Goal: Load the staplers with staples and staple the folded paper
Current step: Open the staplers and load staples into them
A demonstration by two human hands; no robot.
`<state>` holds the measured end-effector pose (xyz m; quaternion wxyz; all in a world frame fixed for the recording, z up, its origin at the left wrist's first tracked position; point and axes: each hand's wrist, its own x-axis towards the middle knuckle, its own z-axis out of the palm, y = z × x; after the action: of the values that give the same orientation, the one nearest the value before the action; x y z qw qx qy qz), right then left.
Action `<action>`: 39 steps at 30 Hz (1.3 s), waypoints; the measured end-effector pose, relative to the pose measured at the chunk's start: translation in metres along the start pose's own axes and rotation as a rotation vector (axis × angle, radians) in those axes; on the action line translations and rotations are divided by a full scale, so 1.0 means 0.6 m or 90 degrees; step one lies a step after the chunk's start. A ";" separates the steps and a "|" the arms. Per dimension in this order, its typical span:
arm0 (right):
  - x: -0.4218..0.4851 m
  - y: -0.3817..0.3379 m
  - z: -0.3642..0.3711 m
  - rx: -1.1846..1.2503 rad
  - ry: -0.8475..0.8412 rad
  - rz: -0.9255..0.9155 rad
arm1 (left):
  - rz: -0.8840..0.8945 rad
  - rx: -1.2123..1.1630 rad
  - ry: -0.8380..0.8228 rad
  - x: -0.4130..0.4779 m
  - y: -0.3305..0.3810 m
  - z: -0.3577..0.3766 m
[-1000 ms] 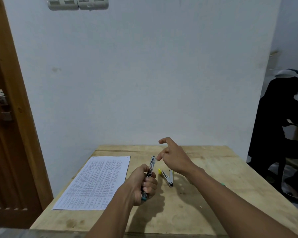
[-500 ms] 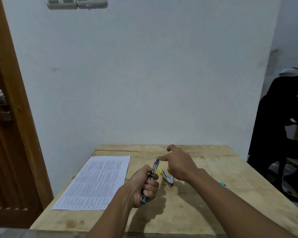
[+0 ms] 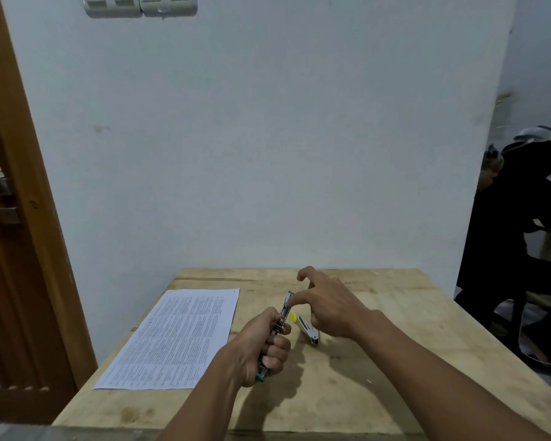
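My left hand (image 3: 261,348) grips the green stapler (image 3: 285,308) round its lower half, fingers clamped on the body, and holds it tilted above the table (image 3: 395,361) with its far end pointing up and away. A second ago my right hand (image 3: 331,305) was raised clear of this far end. It has since come down, and one fingertip (image 3: 296,296) now touches the top of the stapler while the forefinger stands bent above it. I cannot tell whether the right fingers pinch the tip or only press on it. In my judgement, this contact is the start of opening the magazine or working the pusher, so the loading step is under way but not complete. No strip of staples is discernible at this resolution. The yellow-tipped stapler (image 3: 309,327) lies on the table just right of the held one, below my right hand and untouched. The paper (image 3: 178,335) lies flat on the left part of the table, well apart from both hands, apparently not yet folded or stapled.
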<state>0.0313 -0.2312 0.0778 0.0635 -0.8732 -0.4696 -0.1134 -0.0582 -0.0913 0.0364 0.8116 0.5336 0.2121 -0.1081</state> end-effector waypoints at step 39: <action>-0.029 -0.004 0.047 0.055 -0.109 -0.015 | -0.164 0.564 -0.047 -0.026 0.027 -0.032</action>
<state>0.0242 -0.2377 0.0462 0.0597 -0.8706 -0.4881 -0.0186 -0.0700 -0.0682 0.0502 0.4923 0.7942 0.1807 -0.3070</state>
